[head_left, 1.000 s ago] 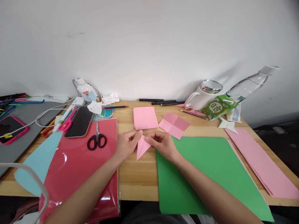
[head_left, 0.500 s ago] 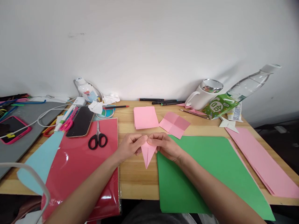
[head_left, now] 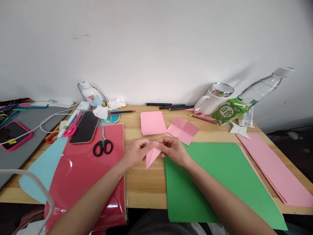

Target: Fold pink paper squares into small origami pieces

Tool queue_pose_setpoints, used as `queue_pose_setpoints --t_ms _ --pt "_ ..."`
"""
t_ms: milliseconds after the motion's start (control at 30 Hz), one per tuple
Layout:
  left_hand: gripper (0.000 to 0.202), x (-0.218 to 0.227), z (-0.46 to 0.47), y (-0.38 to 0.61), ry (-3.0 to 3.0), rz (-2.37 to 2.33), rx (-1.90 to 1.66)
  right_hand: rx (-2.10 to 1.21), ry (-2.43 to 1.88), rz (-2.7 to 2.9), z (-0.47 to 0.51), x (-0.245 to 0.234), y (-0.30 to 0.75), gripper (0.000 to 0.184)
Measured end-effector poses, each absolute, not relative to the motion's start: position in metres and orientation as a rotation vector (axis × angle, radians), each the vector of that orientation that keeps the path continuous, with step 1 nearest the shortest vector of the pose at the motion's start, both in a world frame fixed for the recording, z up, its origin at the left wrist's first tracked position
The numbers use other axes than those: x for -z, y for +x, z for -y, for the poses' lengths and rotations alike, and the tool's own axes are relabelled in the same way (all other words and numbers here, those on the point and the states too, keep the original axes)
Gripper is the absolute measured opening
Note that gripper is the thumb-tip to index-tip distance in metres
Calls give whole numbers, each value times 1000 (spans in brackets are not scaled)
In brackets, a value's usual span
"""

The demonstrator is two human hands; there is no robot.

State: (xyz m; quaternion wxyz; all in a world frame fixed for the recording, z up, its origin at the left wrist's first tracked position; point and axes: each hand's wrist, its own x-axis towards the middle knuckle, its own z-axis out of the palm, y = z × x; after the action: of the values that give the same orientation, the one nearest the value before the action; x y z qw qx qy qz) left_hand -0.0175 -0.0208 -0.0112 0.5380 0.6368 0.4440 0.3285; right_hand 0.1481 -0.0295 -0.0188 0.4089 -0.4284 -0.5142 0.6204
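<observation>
A small folded pink paper (head_left: 151, 156), pointed at its lower end, is held just above the wooden table (head_left: 144, 182) between both hands. My left hand (head_left: 135, 151) pinches its upper left edge. My right hand (head_left: 173, 150) pinches its upper right part, fingers curled. Behind them lie a stack of pink squares (head_left: 152, 122) and a creased pink square (head_left: 183, 130). A green sheet (head_left: 220, 176) lies under my right forearm, a red sheet pack (head_left: 83, 176) under my left.
Black scissors (head_left: 103, 146) and a phone (head_left: 84, 131) lie on the left, with markers, a cable and a second phone (head_left: 13, 134) beyond. A white mug (head_left: 211, 98), water bottle (head_left: 261, 88), green packet (head_left: 228, 111) and pink sheets (head_left: 271, 168) are on the right.
The folded pink paper has been turned in my fingers: its tip pointed down-left, then straight down, and now points down-left again. Both hands stayed close together on it.
</observation>
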Motion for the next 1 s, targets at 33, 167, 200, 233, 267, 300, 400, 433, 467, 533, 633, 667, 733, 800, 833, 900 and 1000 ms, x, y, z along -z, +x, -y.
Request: queue_pose_setpoints --t_ms 33,167,200,233,267,300,400,433,467,533,633,667,733,800,833,900,1000 --pt "52 11 21 -17 1520 -1090 -804 -1574 -1078 1292 30 18 147 41" --pt "50 12 21 -18 1473 -1172 -936 -1544 -1061 1318 29 16 145 43" --pt "50 13 21 -18 1453 -1173 -948 -1520 -1070 1324 29 16 145 42" --pt "49 13 21 -18 1430 -1164 -947 -1496 -1082 1328 29 16 145 40" --pt "47 13 21 -19 1408 -1149 -932 -1473 -1091 1332 29 17 146 38" --pt "46 13 21 -19 1391 -1132 -909 -1452 -1095 1333 30 17 146 37" --pt "40 12 22 -19 1380 -1074 -836 -1394 -1059 1316 31 20 145 33" --pt "39 12 22 -20 1374 -1058 -828 -1383 -1029 1304 32 21 144 30" --pt "38 11 22 -20 1361 -1043 -827 -1376 -995 1286 33 22 144 28" --pt "37 11 22 -20 1306 -1012 -839 -1360 -937 1250 34 22 143 25" --pt "36 10 22 -19 1228 -955 -853 -1301 -931 1258 36 22 142 22" --pt "36 9 23 -18 1209 -938 -855 -1273 -941 1288 36 21 142 22" --pt "37 8 23 -17 1174 -915 -851 -1194 -973 1374 37 20 143 23" --pt "38 7 23 -17 1157 -910 -830 -1104 -1013 1465 39 18 144 24" --pt "39 6 23 -17 1161 -912 -815 -1072 -1029 1498 39 18 144 25" --pt "41 6 23 -17 1186 -912 -785 -1082 -1038 1516 40 17 145 28" --pt "41 7 24 -18 1217 -890 -760 -1231 -1011 1421 39 18 144 32"
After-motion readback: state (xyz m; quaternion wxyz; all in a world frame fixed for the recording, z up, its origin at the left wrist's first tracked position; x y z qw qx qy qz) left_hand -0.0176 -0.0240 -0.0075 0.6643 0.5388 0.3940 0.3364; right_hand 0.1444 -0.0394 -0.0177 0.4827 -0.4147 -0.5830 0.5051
